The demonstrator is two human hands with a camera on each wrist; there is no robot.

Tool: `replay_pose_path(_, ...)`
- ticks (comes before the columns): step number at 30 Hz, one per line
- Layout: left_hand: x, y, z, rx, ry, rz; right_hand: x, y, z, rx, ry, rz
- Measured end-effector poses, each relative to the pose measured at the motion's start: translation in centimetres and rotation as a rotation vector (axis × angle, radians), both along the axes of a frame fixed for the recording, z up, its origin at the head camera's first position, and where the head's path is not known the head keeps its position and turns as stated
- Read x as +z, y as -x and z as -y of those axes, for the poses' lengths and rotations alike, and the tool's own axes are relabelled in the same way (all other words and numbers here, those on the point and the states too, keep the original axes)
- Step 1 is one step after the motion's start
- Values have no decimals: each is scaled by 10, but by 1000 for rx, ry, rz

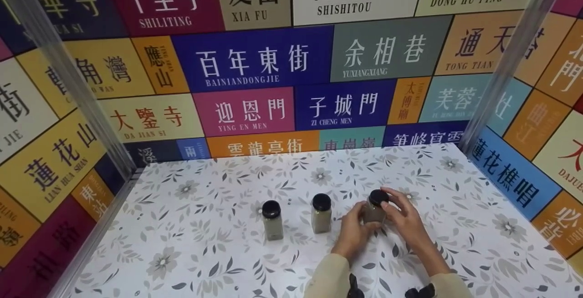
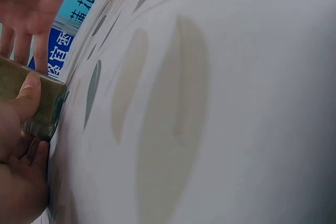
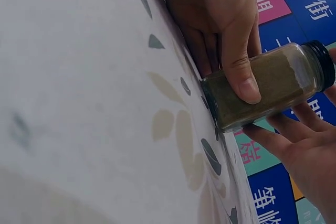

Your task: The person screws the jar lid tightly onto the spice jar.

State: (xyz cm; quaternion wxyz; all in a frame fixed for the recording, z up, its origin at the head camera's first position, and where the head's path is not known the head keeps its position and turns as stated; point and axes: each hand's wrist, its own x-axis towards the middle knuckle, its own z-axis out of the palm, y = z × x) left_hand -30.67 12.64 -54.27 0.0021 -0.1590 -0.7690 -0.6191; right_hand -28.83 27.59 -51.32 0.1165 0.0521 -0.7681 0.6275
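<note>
On the right of the head view stands a square glass jar (image 1: 374, 216) with a black lid (image 1: 379, 196), filled with greenish-brown powder. My left hand (image 1: 355, 232) grips its lower body, the thumb pressed across one side in the right wrist view. My right hand (image 1: 405, 216) pinches the lid between thumb and fingers; in the right wrist view other fingers of the right hand (image 3: 299, 140) extend beside the jar. The jar's base touches the table. Two similar jars stand upright to the left, a nearer one (image 1: 321, 216) and a farther-left one (image 1: 273, 225), both with black lids.
The table (image 1: 218, 261) has a white cover with grey and beige leaves and flowers. Behind it and at both sides rise walls of coloured panels (image 1: 253, 61) with Chinese lettering. Clear upright posts (image 1: 86, 79) stand at the table's back corners.
</note>
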Motion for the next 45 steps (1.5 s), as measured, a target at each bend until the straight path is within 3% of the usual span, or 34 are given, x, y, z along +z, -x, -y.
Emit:
replay_pose_path(7, -1, 0, 1, 5, 6, 8, -2, 1, 3, -27, 35, 0)
replay_pose_path(16, -1, -1, 0, 24, 41, -59, -2, 1, 2, -31, 13, 48)
replay_pose_path(23, 0, -1, 1, 13, 26, -18, 0, -2, 0, -4, 10, 42)
replay_pose_path(37, 0, 0, 1, 25, 46, -55, -1, 2, 2, -26, 34, 2)
replay_pose_path(45, 2, -2, 1, 11, 17, -16, 0, 0, 0, -4, 24, 23)
